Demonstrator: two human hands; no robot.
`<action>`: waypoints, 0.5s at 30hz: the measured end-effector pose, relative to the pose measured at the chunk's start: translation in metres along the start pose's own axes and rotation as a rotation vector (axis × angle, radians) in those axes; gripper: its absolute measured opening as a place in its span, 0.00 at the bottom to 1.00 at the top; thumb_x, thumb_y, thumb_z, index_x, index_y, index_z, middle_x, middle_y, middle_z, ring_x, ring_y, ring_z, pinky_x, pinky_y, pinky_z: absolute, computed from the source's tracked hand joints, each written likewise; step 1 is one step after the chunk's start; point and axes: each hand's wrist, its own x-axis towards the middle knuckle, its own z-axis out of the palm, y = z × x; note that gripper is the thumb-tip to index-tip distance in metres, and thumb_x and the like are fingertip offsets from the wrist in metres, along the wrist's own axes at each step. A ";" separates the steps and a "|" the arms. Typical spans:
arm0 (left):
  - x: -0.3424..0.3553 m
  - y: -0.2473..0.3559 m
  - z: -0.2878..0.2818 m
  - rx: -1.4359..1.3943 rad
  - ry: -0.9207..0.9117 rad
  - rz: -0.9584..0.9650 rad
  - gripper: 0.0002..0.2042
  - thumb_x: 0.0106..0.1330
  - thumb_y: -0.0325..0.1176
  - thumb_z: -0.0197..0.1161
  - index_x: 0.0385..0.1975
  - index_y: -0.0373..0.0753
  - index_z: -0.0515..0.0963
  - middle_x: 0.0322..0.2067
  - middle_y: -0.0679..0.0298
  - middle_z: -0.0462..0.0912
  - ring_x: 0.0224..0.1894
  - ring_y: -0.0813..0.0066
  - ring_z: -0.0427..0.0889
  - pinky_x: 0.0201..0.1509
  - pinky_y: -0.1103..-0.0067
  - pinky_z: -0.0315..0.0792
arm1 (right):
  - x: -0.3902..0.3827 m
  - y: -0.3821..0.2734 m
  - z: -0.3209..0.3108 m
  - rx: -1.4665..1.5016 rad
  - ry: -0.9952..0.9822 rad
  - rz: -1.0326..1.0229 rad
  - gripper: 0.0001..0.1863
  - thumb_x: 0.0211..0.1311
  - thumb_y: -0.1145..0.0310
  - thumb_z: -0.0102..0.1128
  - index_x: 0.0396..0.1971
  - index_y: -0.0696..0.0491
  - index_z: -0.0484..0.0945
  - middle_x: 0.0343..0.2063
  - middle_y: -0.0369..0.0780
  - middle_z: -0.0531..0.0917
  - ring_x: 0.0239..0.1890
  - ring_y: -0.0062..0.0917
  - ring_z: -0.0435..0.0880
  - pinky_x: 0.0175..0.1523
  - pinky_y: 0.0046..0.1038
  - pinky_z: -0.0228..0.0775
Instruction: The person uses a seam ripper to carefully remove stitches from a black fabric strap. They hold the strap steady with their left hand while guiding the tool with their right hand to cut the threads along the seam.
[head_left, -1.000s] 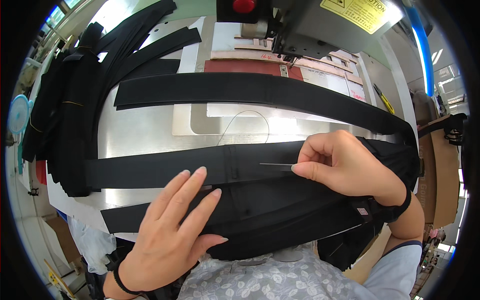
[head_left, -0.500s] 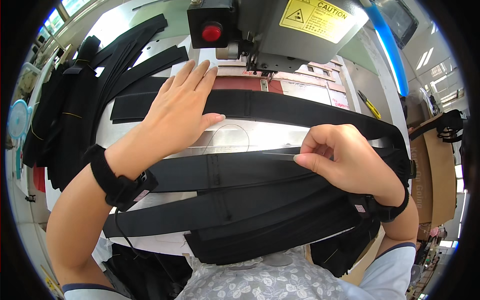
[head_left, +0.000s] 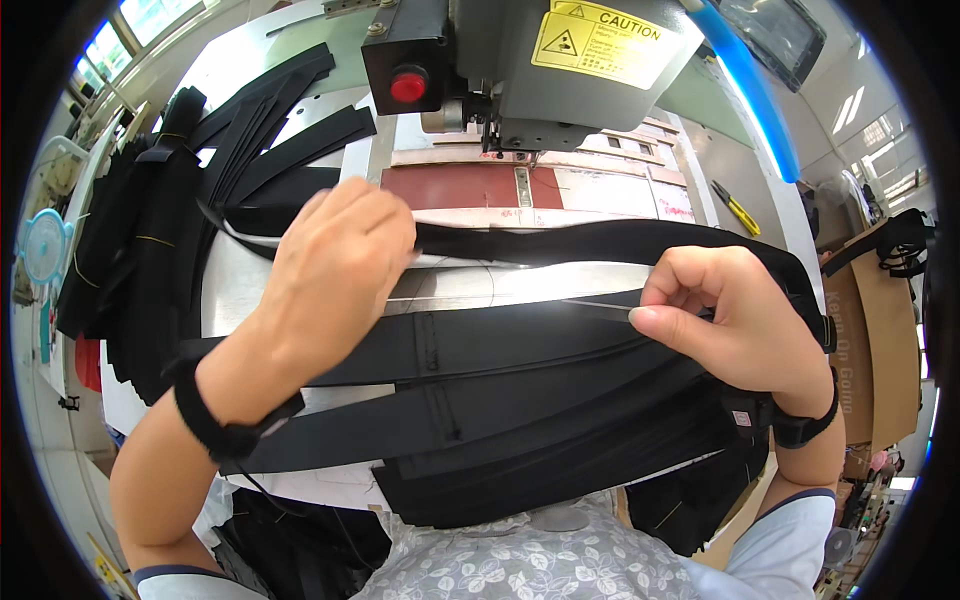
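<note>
My left hand [head_left: 340, 265] is closed on a black strap [head_left: 590, 243] and bends its left part up off the metal plate. The fingertips are hidden and a little blurred. My right hand [head_left: 715, 310] pinches a thin pointed metal tool [head_left: 597, 304] between thumb and forefinger, its tip pointing left above the straps. Most of the tool is covered by the hand. Nearer to me lie several flat black straps [head_left: 530, 335] with stitched cross seams. A loose dark thread curls on the plate between the strap I hold and these.
The grey sewing machine head [head_left: 560, 90], with a red button [head_left: 408, 86], stands over a red-brown plate [head_left: 450, 187]. Bundled black straps [head_left: 140, 240] pile up at left. Yellow-handled snips [head_left: 737, 209] lie at right, near a cardboard box [head_left: 865, 340].
My left hand has gone from lying flat with fingers spread to closing on the far strap, whose left end is now lifted and twisted. My right hand has shifted slightly right with the tool.
</note>
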 end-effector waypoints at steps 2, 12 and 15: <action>-0.017 0.017 -0.011 -0.084 0.030 0.087 0.07 0.47 0.20 0.64 0.23 0.32 0.72 0.34 0.57 0.78 0.38 0.61 0.78 0.40 0.71 0.74 | 0.002 0.001 0.001 0.096 0.002 -0.039 0.09 0.61 0.72 0.63 0.25 0.62 0.77 0.21 0.34 0.78 0.24 0.12 0.75 0.31 0.17 0.69; -0.087 0.050 -0.011 -0.210 -0.062 0.054 0.06 0.52 0.17 0.63 0.29 0.26 0.73 0.43 0.49 0.76 0.37 0.55 0.81 0.39 0.71 0.78 | 0.016 -0.002 0.040 0.150 -0.132 -0.147 0.09 0.62 0.70 0.60 0.29 0.61 0.76 0.19 0.42 0.80 0.23 0.24 0.80 0.28 0.26 0.69; -0.087 0.051 -0.013 -0.288 -0.164 0.020 0.07 0.58 0.18 0.62 0.34 0.25 0.73 0.46 0.48 0.75 0.44 0.48 0.79 0.48 0.68 0.76 | 0.018 -0.010 0.043 -0.007 -0.192 -0.220 0.10 0.63 0.69 0.59 0.29 0.61 0.76 0.21 0.43 0.81 0.24 0.28 0.82 0.29 0.27 0.70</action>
